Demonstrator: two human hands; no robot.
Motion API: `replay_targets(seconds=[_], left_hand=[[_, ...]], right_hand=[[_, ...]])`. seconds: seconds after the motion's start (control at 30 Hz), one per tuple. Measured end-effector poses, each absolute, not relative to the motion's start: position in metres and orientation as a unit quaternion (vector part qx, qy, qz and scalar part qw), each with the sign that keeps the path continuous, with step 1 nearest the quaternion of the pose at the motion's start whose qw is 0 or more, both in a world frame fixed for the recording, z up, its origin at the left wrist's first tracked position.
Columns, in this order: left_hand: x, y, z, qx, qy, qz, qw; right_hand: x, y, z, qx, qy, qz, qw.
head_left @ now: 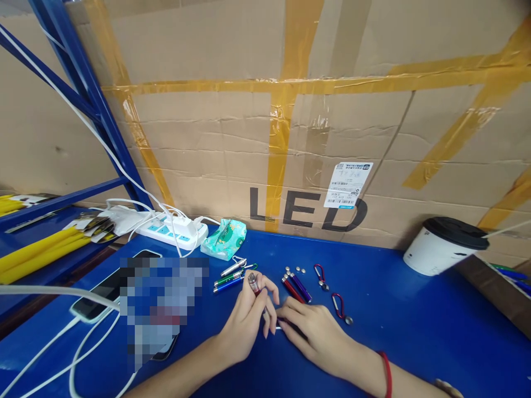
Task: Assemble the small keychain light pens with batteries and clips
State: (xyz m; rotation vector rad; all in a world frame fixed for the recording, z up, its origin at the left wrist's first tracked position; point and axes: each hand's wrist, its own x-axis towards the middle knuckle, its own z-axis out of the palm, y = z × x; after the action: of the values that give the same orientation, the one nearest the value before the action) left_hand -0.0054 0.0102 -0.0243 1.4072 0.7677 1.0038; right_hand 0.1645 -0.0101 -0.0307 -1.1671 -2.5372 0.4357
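A blue table top (394, 309) fills the lower frame. At lower centre, a small red metal torch (253, 283) is pinched in the left hand (248, 320); the right hand (315, 334) rests beside it, fingers closed on something unclear. Red and purple torches (296, 288) lie just above.

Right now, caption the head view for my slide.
Left hand holds a small red flashlight upright; right hand rests on the blue table beside it.
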Motion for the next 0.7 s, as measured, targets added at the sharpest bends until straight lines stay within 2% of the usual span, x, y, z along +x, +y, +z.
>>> replay_targets(seconds=[0.47,0.57,0.7], left_hand=[[-0.0094,0.011,-0.0256,0.599,0.283,0.439,0.607],[-0.01,0.011,-0.0257,0.626,0.295,0.447,0.566],[-0.0115,0.0134,-0.0263,0.634,0.325,0.501,0.491]], right_hand=[[0.1652,-0.0101,-0.0333,-0.416,-0.883,0.143,0.166],[0.1651,-0.0105,-0.035,-0.415,-0.88,0.148,0.178],[0.1641,-0.0112,-0.0383,-0.445,-0.839,0.195,0.246]])
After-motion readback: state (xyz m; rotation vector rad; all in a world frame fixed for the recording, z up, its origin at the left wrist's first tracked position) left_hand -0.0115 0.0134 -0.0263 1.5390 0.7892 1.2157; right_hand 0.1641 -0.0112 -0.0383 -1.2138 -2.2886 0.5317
